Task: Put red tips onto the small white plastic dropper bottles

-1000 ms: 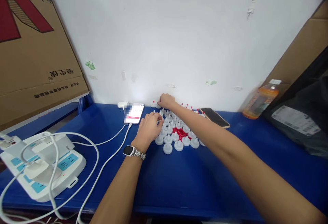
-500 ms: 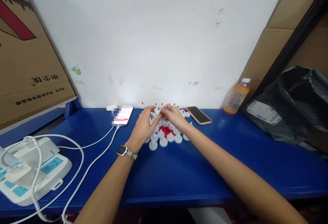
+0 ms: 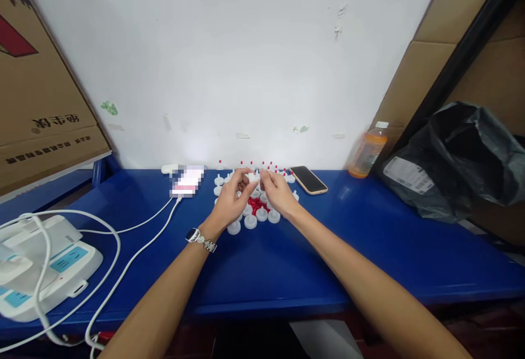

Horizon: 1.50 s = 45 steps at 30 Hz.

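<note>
Between thumb and fingers, my left hand (image 3: 230, 199) grips a white nozzle cap (image 3: 251, 177), lying on its side with the nozzle toward the right. My right hand (image 3: 280, 190) is pinched beside the nozzle's tip; its fingers hide whatever they hold. Below both hands lies a pile of small red tip caps (image 3: 258, 206). Several white nozzle caps (image 3: 250, 221) stand upright around that pile, with bare tips. Further back, near the wall, are nozzle caps with red tips (image 3: 291, 178).
A dark-screened phone (image 3: 309, 179) lies to the right, a charging phone (image 3: 187, 181) to the left. White cables run to a power strip (image 3: 77, 271). An orange drink bottle (image 3: 368, 151) and a black plastic bag (image 3: 435, 184) stand right on the blue table (image 3: 279, 271).
The view has shifted slightly, so the scene sits further left. My left hand has turned the white nozzle cap into clearer view, and my right fingers have drawn slightly apart from the left.
</note>
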Each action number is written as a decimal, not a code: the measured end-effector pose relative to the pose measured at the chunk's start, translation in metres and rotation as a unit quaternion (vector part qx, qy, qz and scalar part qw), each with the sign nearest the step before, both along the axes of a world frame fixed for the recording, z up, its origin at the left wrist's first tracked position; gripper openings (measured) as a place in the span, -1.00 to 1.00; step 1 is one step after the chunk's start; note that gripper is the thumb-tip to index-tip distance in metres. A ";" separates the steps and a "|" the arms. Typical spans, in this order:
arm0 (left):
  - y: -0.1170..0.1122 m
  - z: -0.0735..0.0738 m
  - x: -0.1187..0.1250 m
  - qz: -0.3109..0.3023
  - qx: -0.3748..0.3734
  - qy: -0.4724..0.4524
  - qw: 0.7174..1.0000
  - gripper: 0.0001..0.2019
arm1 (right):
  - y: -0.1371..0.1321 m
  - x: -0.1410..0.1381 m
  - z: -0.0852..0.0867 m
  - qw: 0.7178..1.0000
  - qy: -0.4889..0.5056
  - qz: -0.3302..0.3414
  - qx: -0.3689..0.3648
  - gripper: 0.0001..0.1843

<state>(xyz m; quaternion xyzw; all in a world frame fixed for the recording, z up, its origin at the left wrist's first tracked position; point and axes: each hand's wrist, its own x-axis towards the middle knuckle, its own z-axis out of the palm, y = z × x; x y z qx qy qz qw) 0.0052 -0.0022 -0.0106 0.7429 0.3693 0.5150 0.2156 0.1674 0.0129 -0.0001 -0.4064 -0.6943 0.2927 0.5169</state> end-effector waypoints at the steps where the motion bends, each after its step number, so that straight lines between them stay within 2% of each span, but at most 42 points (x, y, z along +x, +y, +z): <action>1: 0.002 0.001 -0.002 0.001 -0.022 -0.036 0.999 -0.73 | -0.001 0.004 0.002 1.000 -0.008 -0.022 0.011 -0.50; 4: 0.008 0.005 -0.015 0.029 -0.035 -0.145 0.988 -0.68 | 0.000 0.018 0.003 0.997 -0.055 -0.054 0.021 -0.52; 6: 0.009 0.008 -0.025 0.034 -0.038 -0.095 0.994 -0.70 | 0.000 0.025 0.000 0.992 -0.126 -0.018 0.017 -0.57; 8: 0.008 0.008 -0.031 0.044 -0.040 0.001 0.998 -0.68 | 0.001 0.028 -0.003 0.979 -0.199 0.022 0.026 -0.67; 11: 0.004 0.007 -0.032 0.051 -0.041 0.102 0.993 -0.66 | 0.001 0.027 -0.006 0.969 -0.240 0.041 0.034 -0.75; 15: 0.001 0.007 -0.029 0.040 -0.043 0.135 0.989 -0.67 | 0.005 0.020 -0.004 0.991 -0.123 0.040 -0.024 -0.70; 18: -0.001 0.009 -0.028 0.040 -0.051 0.143 0.988 -0.67 | 0.013 0.009 -0.001 0.993 -0.022 0.100 -0.052 -0.73; 21: 0.001 0.009 -0.033 0.065 -0.048 0.145 0.986 -0.61 | 0.028 -0.007 0.005 0.988 0.021 0.147 -0.040 -0.75; 25: 0.011 0.003 -0.050 0.155 -0.033 0.143 0.977 -0.57 | 0.062 -0.034 0.016 0.996 -0.001 0.087 -0.002 -0.81; 27: 0.017 -0.003 -0.059 0.219 -0.011 0.171 0.960 -0.66 | 0.083 -0.051 0.020 0.997 -0.062 0.033 0.018 -0.86; 29: 0.021 -0.010 -0.063 0.258 -0.006 0.209 0.943 -0.70 | 0.104 -0.069 0.019 0.989 -0.143 -0.008 0.030 -0.90; 31: 0.022 -0.015 -0.064 0.266 -0.035 0.234 0.935 -0.67 | 0.120 -0.086 0.014 0.969 -0.242 -0.027 0.038 -0.87; 34: 0.019 -0.017 -0.062 0.256 -0.102 0.261 0.925 -0.60 | 0.137 -0.102 0.005 0.941 -0.337 -0.010 0.033 -0.87; 39: 0.013 -0.011 -0.058 0.255 -0.150 0.275 0.915 -0.61 | 0.155 -0.110 0.006 0.919 -0.393 0.014 0.000 -0.95; 45: 0.009 -0.008 -0.055 0.276 -0.134 0.265 0.914 -0.71 | 0.164 -0.133 0.013 0.903 -0.419 -0.090 -0.037 -0.67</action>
